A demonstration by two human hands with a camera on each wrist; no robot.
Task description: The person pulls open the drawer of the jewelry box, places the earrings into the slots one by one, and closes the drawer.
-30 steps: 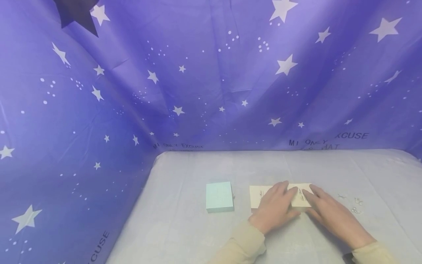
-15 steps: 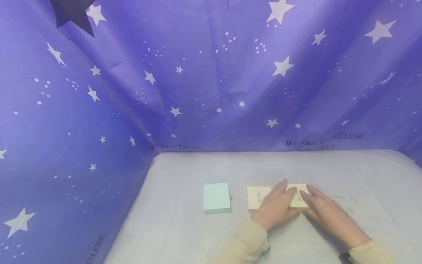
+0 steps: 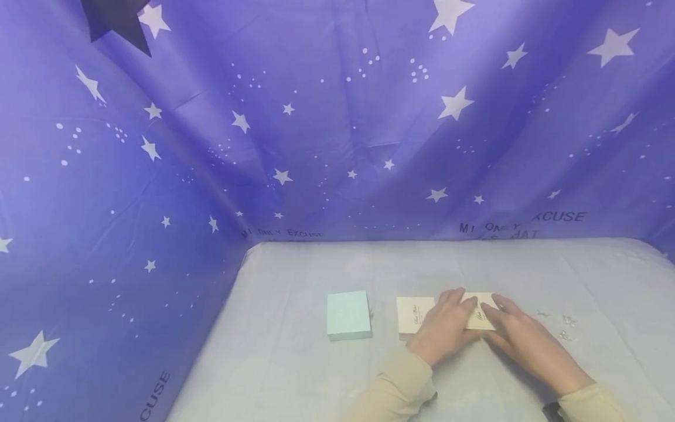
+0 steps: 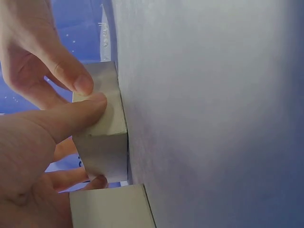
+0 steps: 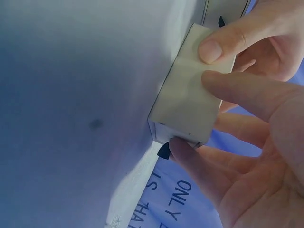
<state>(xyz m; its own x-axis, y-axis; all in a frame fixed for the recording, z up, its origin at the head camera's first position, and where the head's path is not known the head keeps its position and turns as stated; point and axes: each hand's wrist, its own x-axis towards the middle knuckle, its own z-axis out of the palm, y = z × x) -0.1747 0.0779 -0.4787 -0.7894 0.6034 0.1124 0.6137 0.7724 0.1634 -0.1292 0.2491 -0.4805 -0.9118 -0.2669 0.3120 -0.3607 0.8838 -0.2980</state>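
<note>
Both hands hold one small cream cardboard box (image 3: 477, 321) with dark lettering on its top, low over the table. My left hand (image 3: 444, 328) grips its left part and my right hand (image 3: 524, 340) its right part. In the left wrist view, both thumbs press the near side of the box (image 4: 107, 118), tips almost together. A right fingertip touches the box's end beside a short black tab (image 5: 164, 151), visible in the right wrist view. Just left of it lies a second cream box (image 3: 413, 313), partly hidden by my left hand.
A mint-green box (image 3: 348, 316) sits farther left on the cloth-covered table (image 3: 295, 375), with a small bit sticking out at its right side. Several small shiny metal pieces (image 3: 566, 321) lie right of my right hand. A purple star-patterned curtain (image 3: 337, 129) hangs behind the table.
The hands keep hold of the cream box in nearly the same place. The whole head view shifts slightly left, then back a little; the boxes otherwise stay put.
</note>
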